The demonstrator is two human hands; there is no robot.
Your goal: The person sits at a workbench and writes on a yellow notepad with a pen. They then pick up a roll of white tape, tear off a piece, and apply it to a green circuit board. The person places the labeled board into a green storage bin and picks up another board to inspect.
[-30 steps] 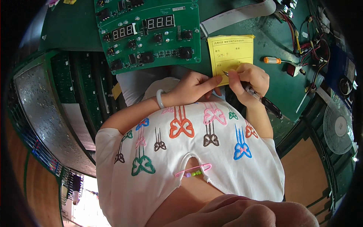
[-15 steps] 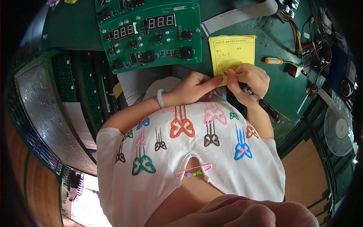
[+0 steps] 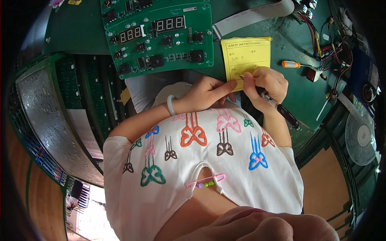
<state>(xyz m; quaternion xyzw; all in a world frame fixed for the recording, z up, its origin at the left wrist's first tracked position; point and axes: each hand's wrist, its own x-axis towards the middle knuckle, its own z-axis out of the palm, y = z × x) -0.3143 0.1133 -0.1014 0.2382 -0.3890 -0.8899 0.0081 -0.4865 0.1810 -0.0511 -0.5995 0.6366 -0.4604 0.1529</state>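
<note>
Two bare hands meet over a yellow pad (image 3: 257, 57) at the near edge of a green worktop (image 3: 291, 46), just in front of the person in the white shirt (image 3: 209, 154). The right hand (image 3: 268, 86) is closed around a pen (image 3: 288, 115), thumb and forefinger pinching it low, its dark end slanting back toward the person's right. The pen's tip is at the paper, beside some handwritten marks below a printed heading. The left hand (image 3: 209, 93), with a pale bracelet (image 3: 171, 105) at its wrist, lays its thumb on the pad's lower left corner; its fingers curl below that edge, and from where I stand I cannot tell whether they grip the pad or only steady it. To the left of the pad, apart from it, is a big green circuit board (image 3: 175, 45) with two digit displays. A grey ribbon cable (image 3: 255, 17) curves above the pad. On the right lies a screwdriver (image 3: 290, 64) with an orange handle, near a tangle of wires (image 3: 330, 50); farther out stands a pale fan (image 3: 359, 138).
</note>
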